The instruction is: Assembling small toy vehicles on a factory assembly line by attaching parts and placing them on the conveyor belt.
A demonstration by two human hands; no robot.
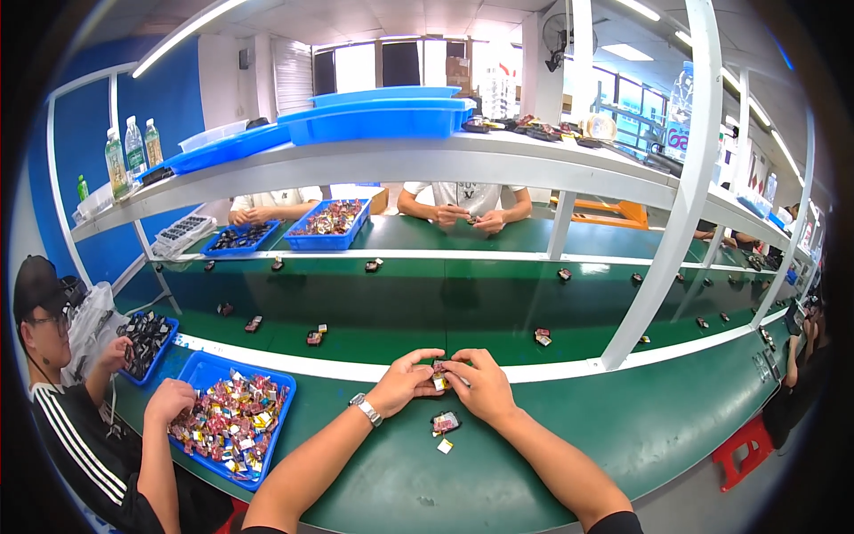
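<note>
I am counting one small electronic assembly (439,377) with a white-and-yellow tab, which the left hand (399,386), wearing a silver wristwatch (365,408), is pinching over the green worktop (382,485) while the right hand (481,386) is gripping its other side with bent fingers. One similar dark-edged assembly (446,423) is lying nearer the worker, with a white tab (445,446) just beside it. One blue tray (287,399), heaped with small parts (233,423), is sitting left of both hands.

The held component (439,381) shows black, white and yellow; the worktable (667,400) is green; the co-worker's black shirt (67,463) carries white stripes.
</note>
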